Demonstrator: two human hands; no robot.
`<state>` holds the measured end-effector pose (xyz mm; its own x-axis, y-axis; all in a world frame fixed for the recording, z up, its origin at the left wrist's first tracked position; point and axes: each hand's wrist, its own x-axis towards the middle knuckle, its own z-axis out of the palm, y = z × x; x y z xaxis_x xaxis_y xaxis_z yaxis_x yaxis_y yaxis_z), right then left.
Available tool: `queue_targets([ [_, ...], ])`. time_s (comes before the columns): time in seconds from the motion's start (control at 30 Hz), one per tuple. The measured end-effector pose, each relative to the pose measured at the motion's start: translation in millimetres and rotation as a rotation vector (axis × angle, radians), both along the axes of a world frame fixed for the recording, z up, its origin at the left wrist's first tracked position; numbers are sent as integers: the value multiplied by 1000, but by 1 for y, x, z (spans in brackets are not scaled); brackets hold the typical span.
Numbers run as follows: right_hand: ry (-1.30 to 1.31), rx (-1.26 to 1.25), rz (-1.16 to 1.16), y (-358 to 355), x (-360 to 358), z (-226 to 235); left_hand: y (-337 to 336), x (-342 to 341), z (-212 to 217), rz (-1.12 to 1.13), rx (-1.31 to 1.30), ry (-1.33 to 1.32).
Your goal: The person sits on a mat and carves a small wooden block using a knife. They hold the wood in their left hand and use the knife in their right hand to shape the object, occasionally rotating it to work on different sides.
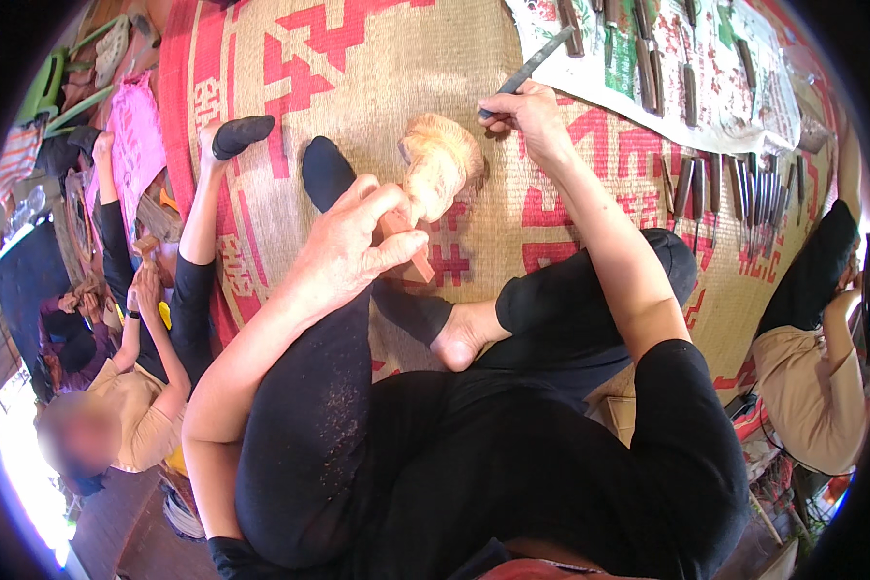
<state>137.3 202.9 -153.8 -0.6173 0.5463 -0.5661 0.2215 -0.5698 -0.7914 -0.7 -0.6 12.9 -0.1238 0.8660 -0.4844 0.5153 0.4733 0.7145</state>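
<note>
Above the mat, my left hand (362, 227) is closed round the narrow reddish-brown base of a pale carved wooden piece (441, 159). The piece looks like a carved head or bust, tilted with its broad rounded end pointing away from me. To its right my right hand (527, 116) grips a long, flat, dark grey file (536, 64) by its near end. The file points up and to the right, its far tip close to the edge of the white cloth. File and carving are apart. Fine wood dust (336, 425) lies on my black trouser leg.
A woven red-and-tan mat (396, 58) lies before me. Several chisels (688, 95) rest on a white patterned cloth (599, 72) at the far right, and more carving tools (739, 188) lie nearer. Co-workers sit at left (150, 406) and right (807, 377); the left one holds a wooden piece (146, 249).
</note>
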Motion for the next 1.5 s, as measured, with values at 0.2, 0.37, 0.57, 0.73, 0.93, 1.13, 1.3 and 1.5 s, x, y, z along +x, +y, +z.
queue_targets([
  [0.2, 91, 147, 145, -27, -7, 10, 0, 1, 0, 0, -21, 4],
  [0.37, -50, 99, -9, -4, -1, 1, -1, 3, 2, -55, -20, 33],
  [0.57, 71, 113, 118, -22, -5, 12, 1, 1, 2, -48, -35, 27],
  [0.73, 57, 125, 48, -24, -9, 8, -1, 1, -1, -38, -19, 16],
  [0.93, 80, 102, 16, -13, -3, 2, -1, 1, -1, -34, -5, 45],
  [1.13, 116, 82, 98, -31, -10, 6, -3, -1, -7, 18, 33, 1],
  [1.3, 47, 25, -34, -7, 1, -6, 1, 3, 2, -27, 0, 23],
  [1.5, 80, 99, 132, -30, -7, 13, 0, 2, -1, -18, -25, 31],
])
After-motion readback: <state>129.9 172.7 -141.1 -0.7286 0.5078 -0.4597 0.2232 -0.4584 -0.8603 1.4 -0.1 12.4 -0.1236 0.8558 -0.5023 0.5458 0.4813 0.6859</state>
